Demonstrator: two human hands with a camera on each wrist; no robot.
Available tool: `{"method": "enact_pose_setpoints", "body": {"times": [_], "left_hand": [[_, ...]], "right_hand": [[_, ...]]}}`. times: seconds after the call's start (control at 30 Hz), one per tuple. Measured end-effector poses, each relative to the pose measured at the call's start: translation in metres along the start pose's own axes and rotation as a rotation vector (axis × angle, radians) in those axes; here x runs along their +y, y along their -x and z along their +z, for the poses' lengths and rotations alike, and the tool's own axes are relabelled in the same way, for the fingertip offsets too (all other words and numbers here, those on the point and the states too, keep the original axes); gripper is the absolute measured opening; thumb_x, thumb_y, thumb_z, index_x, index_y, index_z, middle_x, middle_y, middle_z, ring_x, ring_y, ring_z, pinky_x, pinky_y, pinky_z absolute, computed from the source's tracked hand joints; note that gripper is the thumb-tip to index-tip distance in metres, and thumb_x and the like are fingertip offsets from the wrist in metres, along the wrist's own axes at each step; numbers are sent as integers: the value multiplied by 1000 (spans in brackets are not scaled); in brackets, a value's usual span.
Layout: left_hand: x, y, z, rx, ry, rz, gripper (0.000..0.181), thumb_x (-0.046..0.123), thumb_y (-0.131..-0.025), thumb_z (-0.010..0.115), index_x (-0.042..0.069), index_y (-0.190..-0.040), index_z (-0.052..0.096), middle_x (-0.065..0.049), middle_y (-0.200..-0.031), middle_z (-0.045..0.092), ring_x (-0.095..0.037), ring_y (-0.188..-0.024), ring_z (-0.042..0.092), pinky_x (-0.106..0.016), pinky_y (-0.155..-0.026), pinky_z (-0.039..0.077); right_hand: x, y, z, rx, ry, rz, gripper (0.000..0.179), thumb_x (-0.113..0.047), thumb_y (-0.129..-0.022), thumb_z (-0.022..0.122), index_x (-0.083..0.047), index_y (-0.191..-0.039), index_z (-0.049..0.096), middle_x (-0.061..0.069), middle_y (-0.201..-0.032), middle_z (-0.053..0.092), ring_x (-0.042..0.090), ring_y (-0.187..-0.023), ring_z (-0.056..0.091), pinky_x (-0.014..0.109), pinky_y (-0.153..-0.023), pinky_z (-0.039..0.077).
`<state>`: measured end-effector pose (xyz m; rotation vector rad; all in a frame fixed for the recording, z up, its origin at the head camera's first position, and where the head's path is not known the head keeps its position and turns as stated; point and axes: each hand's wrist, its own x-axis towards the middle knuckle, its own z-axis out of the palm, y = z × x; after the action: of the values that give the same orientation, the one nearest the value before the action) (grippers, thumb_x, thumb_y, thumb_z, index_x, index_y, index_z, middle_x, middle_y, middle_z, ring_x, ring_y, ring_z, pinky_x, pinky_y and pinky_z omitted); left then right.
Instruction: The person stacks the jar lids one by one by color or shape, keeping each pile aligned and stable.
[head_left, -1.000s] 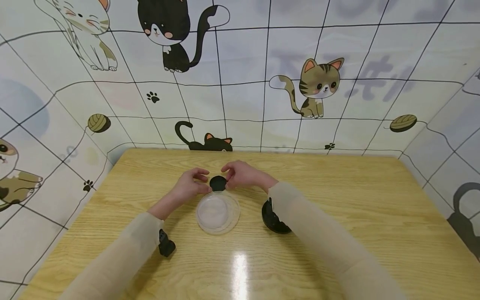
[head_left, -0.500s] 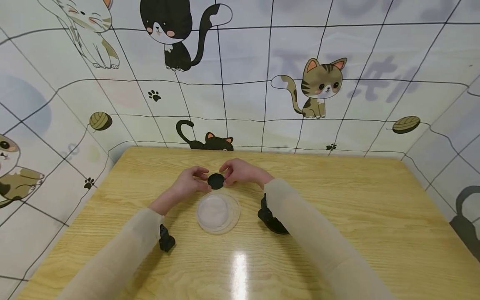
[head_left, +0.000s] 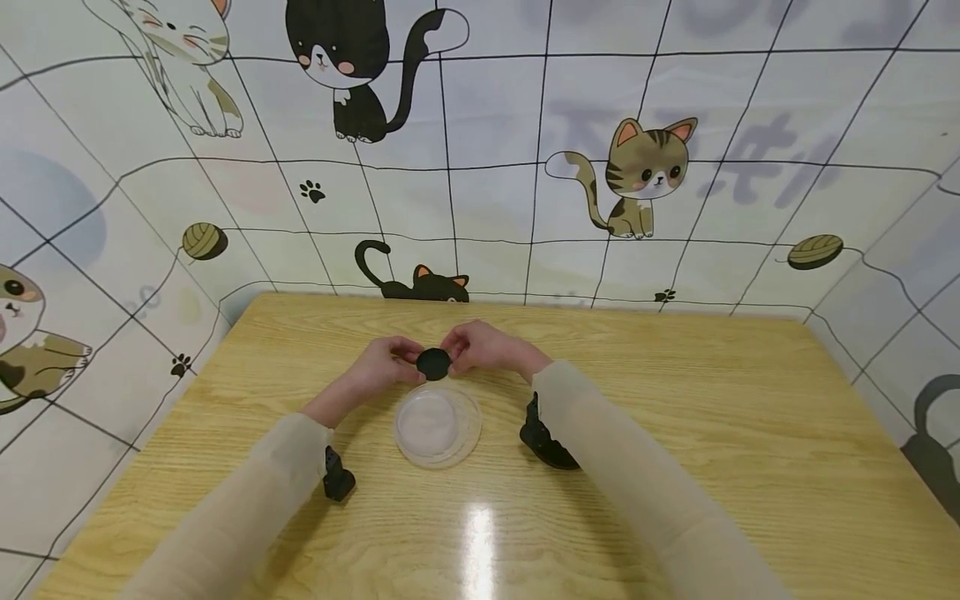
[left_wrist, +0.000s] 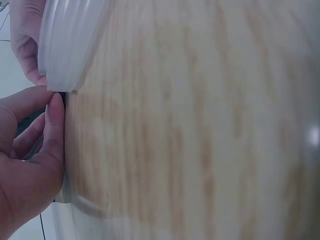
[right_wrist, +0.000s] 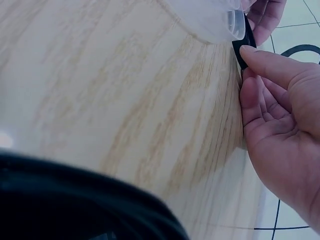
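Between my two hands stands a small black round disc [head_left: 432, 364], just behind the clear plastic containers in the head view. My left hand [head_left: 381, 367] pinches its left edge between thumb and fingers; only a sliver of the disc [left_wrist: 62, 96] shows in the left wrist view. My right hand [head_left: 483, 347] holds the opposite edge, the thumb [right_wrist: 250, 52] pressed against the disc's side [right_wrist: 240, 54]. Right in front of the disc sit round translucent plastic containers [head_left: 467, 442], one overlapping the other, their ribbed side [left_wrist: 67, 45] close to my fingertips.
A larger black round dish [head_left: 553, 452] lies on the wooden table [head_left: 675, 400], partly under my right sleeve; its dark rim [right_wrist: 100, 185] fills the lower left of the right wrist view. A cat-print sheet [head_left: 495, 192] rises behind the table.
The left fingers have closed in on the disc's left edge, where a gap showed before. The disc has shifted slightly and the right hand keeps its hold. The plastic containers have stayed put.
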<state>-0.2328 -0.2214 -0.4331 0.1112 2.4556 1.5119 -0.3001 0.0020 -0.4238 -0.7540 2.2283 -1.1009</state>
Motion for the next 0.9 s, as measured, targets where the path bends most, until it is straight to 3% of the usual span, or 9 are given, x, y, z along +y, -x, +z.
{"method": "enact_pose_setpoints", "body": {"times": [0.2, 0.4, 0.7, 0.9], "left_hand": [[-4, 0, -1, -7, 14, 17, 54, 2, -84, 79, -9, -132, 58, -22, -118, 63, -28, -100, 64, -29, -84, 51], [-4, 0, 0, -16, 59, 24, 55, 4, -85, 79, -7, -135, 57, -22, -124, 59, -30, -109, 63, -28, -83, 52], [12, 4, 6, -47, 109, 56, 51, 3, -89, 76, -5, -136, 57, -21, -126, 56, -24, -100, 65, -32, -76, 57], [25, 9, 9, -28, 98, 105, 49, 2, -89, 78, -5, -134, 59, -20, -124, 59, -26, -102, 63, -34, -82, 59]], "right_hand": [[2, 0, 2, -3, -35, -13, 40, -1, -86, 78, 2, -124, 64, 8, -99, 64, 17, -89, 59, 26, -77, 50], [2, 6, -2, -7, -25, -32, 38, -2, -89, 76, 1, -125, 64, 7, -98, 63, 18, -88, 57, 26, -77, 49], [-3, 24, -15, -2, -4, -57, 40, -3, -90, 77, 1, -127, 62, 9, -98, 66, 19, -83, 62, 29, -74, 53], [-8, 37, -25, 4, 12, -97, 40, -3, -90, 77, 2, -127, 61, 9, -96, 65, 20, -85, 61, 29, -78, 52]]}}
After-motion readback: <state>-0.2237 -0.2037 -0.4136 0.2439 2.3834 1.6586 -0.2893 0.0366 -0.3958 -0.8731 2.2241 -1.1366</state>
